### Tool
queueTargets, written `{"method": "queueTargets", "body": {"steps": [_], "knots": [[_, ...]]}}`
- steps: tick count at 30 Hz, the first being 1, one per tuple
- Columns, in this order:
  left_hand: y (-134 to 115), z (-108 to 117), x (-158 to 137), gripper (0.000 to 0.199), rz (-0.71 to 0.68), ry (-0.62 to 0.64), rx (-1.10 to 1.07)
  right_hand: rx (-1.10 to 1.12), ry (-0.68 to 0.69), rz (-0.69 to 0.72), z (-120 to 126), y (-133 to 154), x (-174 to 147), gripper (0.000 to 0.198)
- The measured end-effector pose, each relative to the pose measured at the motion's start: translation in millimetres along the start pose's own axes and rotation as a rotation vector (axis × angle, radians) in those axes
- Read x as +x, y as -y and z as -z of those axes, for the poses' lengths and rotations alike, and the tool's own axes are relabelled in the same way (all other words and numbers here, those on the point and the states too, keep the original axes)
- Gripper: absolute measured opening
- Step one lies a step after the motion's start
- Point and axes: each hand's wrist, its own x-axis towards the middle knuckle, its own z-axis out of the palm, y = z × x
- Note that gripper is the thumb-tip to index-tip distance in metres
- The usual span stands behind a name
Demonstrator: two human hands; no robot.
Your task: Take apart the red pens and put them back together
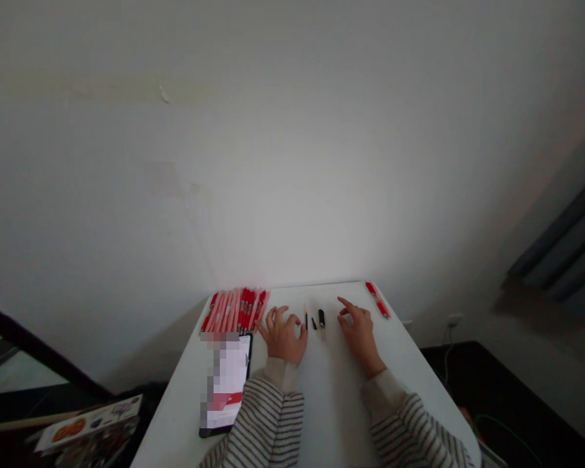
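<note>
My left hand [285, 337] is over the white table with its fingers spread and bent. It holds nothing that I can see, and its fingertips are near a row of red and pink pens [234, 311]. Close to its thumb lies a thin dark pen refill [307, 319]. Beside the refill are a small black pen part [314, 323] and a thicker black pen cap [322, 318]. On the other side of these parts is my right hand [359, 333], index finger stretched out and thumb apart from it. Nothing shows between its fingers.
A phone [224, 390] with a lit, partly blurred screen lies at the table's left side. One red pen [377, 300] rests near the far right corner of the white table [326, 416]. Behind the table stands a plain wall [292, 162]. A printed box [90, 422] is at lower left.
</note>
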Motion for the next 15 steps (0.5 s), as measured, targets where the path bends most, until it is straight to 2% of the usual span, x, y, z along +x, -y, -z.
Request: {"method": "queueTargets", "body": {"steps": [5, 9, 15], "knots": [[26, -13, 6, 0.035, -0.092, -0.009, 0.022, -0.048, 0.03, 0.034, 3, -1, 0, 0.033], [38, -19, 2, 0.04, -0.125, 0.074, 0.1, -0.066, 0.044, 0.095, 4, -4, -1, 0.03], [39, -18, -13, 0.049, -0.112, 0.167, 0.169, -0.116, 0.066, 0.138, 7, -5, -5, 0.027]]}}
